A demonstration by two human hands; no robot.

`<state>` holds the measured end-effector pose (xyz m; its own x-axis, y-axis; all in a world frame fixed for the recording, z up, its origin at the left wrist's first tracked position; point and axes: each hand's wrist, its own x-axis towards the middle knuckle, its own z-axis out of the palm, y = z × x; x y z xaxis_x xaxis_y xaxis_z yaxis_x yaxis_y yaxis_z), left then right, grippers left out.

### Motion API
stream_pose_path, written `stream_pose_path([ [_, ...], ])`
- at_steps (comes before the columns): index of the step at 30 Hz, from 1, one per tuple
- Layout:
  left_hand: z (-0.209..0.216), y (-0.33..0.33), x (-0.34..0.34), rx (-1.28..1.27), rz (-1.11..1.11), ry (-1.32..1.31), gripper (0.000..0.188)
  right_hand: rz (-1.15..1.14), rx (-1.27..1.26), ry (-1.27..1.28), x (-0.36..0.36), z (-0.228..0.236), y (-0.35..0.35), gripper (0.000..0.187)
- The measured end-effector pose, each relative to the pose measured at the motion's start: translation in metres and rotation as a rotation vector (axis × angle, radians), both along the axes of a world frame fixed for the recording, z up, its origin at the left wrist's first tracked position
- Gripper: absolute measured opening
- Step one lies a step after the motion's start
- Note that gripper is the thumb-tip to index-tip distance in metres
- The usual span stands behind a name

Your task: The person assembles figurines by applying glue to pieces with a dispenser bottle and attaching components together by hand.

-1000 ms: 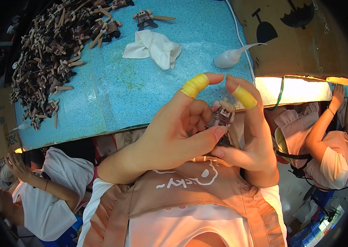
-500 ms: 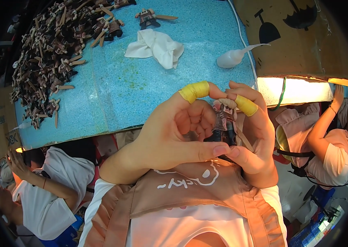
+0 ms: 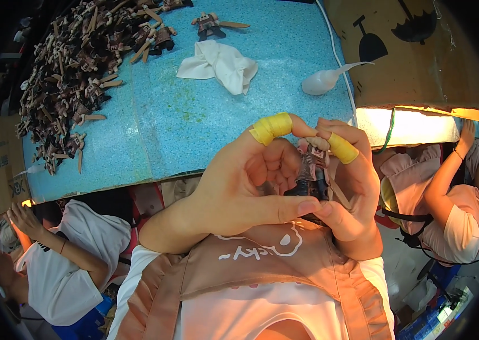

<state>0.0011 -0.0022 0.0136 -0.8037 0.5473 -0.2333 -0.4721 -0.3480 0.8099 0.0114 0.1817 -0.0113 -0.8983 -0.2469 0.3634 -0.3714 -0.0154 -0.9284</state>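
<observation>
A small toy figurine [image 3: 313, 167], dark-legged with a brownish body and a pale top, is held upright between both hands in front of my apron. My left hand [image 3: 251, 181] pinches it with index finger above and thumb below. On the other side my right hand [image 3: 355, 181] grips it the same way, the two thumbs meeting at its feet. Yellow tape wraps an index finger of each hand. A tan blade-like piece [image 3: 339, 194] sticks out beside the figurine, close to my right palm.
A big pile of similar figurines [image 3: 69, 85] covers the left of the blue table [image 3: 154, 124]. One single figurine [image 3: 208, 26], a crumpled white cloth [image 3: 217, 65] and a white nozzle bottle [image 3: 320, 83] lie farther back. Cardboard [image 3: 398, 73] stands at right. Two people work on either side.
Both hands keep the same hold on the figurine. The whole view has shifted very slightly; nothing has been let go or picked up.
</observation>
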Motion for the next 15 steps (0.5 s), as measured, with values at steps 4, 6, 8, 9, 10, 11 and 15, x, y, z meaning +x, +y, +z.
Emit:
stream_pose_path([
  [4, -0.0015, 0.0007, 0.0025, 0.022, 0.015, -0.001, 0.071, 0.007, 0.021, 0.086, -0.0003, -0.0039, 0.0011, 0.064],
  [6, -0.0011, 0.001, 0.0028, 0.013, 0.029, 0.002, 0.071, -0.006, -0.017, 0.007, 0.0016, -0.0017, -0.0003, 0.064],
  [8, -0.0015, 0.0007, 0.0027, 0.002, 0.015, 0.004, 0.071, -0.006, 0.016, 0.05, 0.0, -0.0038, 0.0019, 0.064],
  [9, -0.0017, 0.0005, 0.0026, -0.009, 0.002, 0.003, 0.071, -0.005, 0.048, 0.091, -0.0003, -0.0047, 0.0029, 0.064],
  [10, -0.0006, 0.0001, 0.0019, -0.01, 0.0, 0.006, 0.071, -0.007, 0.048, 0.093, -0.0007, -0.0047, 0.003, 0.064],
  [11, 0.0011, -0.0003, 0.0013, -0.022, -0.005, -0.004, 0.07, -0.001, 0.044, 0.084, -0.001, -0.0046, 0.0028, 0.064],
  [15, -0.0014, 0.0011, 0.0056, 0.028, 0.051, -0.012, 0.07, 0.004, 0.065, 0.069, -0.0003, -0.003, 0.0008, 0.063],
])
